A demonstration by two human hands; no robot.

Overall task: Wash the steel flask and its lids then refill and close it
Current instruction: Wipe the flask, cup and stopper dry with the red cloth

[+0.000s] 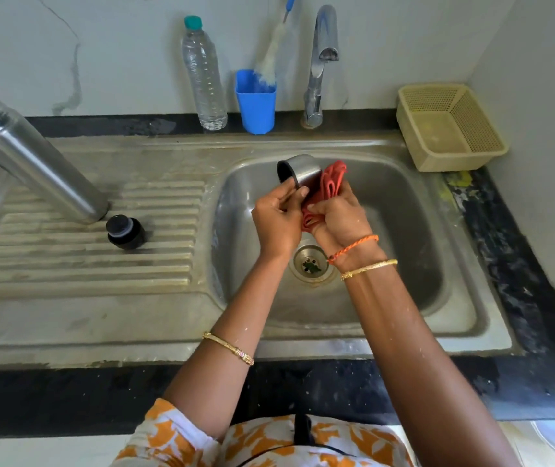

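Steel sink (pixel 464 298) at frame centre, left hand (pixel 274 219) grasping steel cup lid (pixel 299 171), right hand (pixel 340 215) clutching red cloth (pixel 331 182) against it, steel flask (pixel 30 153) and black inner lid (pixel 124 232) on drainboard at left, plastic bottle (pixel 203 75), blue cup (pixel 256 102) with bottle brush (pixel 271 59), tap (pixel 320 62), beige basket (pixel 451 126) behind.

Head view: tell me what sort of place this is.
Most likely a home kitchen's washing-up corner. A steel sink with a ribbed drainboard sits in a dark counter, a tap rises behind it, and a bottle brush stands in a blue cup.

Black surface (pixel 522 264) carries steel sink (pixel 67 318); drainboard (pixel 155 210): steel flask (pixel 33 156), black lid (pixel 124 232); behind: water bottle (pixel 203 75), blue cup (pixel 256 102), basket (pixel 451 129).
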